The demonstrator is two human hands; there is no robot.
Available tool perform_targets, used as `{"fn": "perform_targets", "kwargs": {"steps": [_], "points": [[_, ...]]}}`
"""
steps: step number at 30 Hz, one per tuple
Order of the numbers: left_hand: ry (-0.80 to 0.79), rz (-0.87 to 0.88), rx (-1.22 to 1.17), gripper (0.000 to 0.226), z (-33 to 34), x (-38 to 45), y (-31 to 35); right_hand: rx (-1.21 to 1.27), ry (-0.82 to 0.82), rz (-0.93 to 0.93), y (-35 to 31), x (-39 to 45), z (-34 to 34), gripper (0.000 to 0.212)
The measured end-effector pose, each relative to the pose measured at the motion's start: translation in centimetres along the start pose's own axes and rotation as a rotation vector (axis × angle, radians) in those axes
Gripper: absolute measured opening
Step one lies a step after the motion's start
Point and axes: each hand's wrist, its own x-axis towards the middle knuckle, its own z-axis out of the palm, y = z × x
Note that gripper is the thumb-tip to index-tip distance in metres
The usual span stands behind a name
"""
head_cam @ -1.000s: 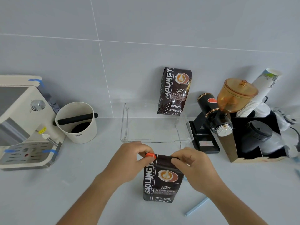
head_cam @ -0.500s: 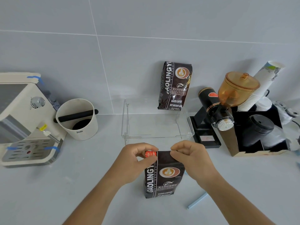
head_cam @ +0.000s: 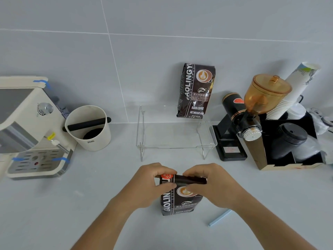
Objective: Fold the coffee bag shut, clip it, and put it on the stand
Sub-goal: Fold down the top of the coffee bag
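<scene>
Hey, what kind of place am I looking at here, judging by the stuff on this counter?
Most likely a coffee-making counter, at home or in a small café corner. An espresso machine stands at the left, a coffee grinder with an amber hopper at the right, and a stack of paper cups leans beside it.

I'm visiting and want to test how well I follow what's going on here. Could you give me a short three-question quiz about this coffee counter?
1. True or false: the coffee bag that both hands are folding already stands on the clear stand.
2. Multiple choice: where does the light blue strip lie? A) on the stand B) on the counter beside the right hand C) inside the white knock box
3. Fill in: the left hand pinches the bag's top corner that carries an orange ____.

Key
1. False: it stands on the counter, in front of the stand. A second bag is the one on the stand.
2. B
3. sticker
</scene>
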Motion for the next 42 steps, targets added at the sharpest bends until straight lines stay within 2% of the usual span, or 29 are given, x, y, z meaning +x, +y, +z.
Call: {"fn": "perform_targets", "kwargs": {"steps": [5, 9, 11, 14, 19, 22, 24, 30, 34, 39, 42], "points": [[-0.068, -0.053, 0.016, 0.03, -0.1, 0.2, -0.3, -0.054, -0.005, -0.074, 0.3, 0.0, 0.3, 0.017], [-0.086, -0.019, 0.028, 0.014, 0.2, 0.1, -0.3, -0.118, 0.003, -0.178, 0.9, 0.0, 0.6, 0.015], [-0.066, 0.012, -0.01, 0.015, 0.4, -0.1, -0.4, -0.136, 0.039, -0.227, 1.2, 0.0, 0.6, 0.015], [0.005, 0.04, -0.089, 0.019, 0.6, -0.5, -1.0, -0.078, 0.086, -0.176, 1.8, -0.2, -0.1, 0.017], [-0.039, 0.067, -0.056, 0.02, 0.1, -0.7, -1.9, -0.227, -0.066, -0.356, 2.4, -0.2, -1.2, 0.026], [-0.054, 0.097, -0.017, 0.019, -0.2, -0.3, -2.1, -0.17, 0.074, -0.393, 2.8, 0.0, -1.5, 0.017], [-0.035, 0.118, -0.003, 0.018, -0.2, -0.1, -2.2, -0.068, 0.156, -0.341, 3.3, 0.0, -1.3, 0.011], [0.017, 0.145, 0.015, 0.015, 0.4, 0.3, -2.2, 0.103, 0.093, -0.152, 5.2, 0.1, -2.0, 0.022], [0.033, 0.117, -0.027, 0.018, 0.4, 0.3, -2.3, 0.271, 0.184, -0.027, 7.4, 0.2, -2.4, 0.023], [0.063, 0.088, -0.06, 0.028, 0.9, 0.0, -2.3, -0.057, 0.293, 0.299, 13.8, 1.0, -1.5, 0.023], [0.088, 0.096, -0.1, 0.025, 1.2, -0.1, -2.3, -0.144, 0.318, 0.426, 17.7, 0.8, -0.5, 0.025]]}}
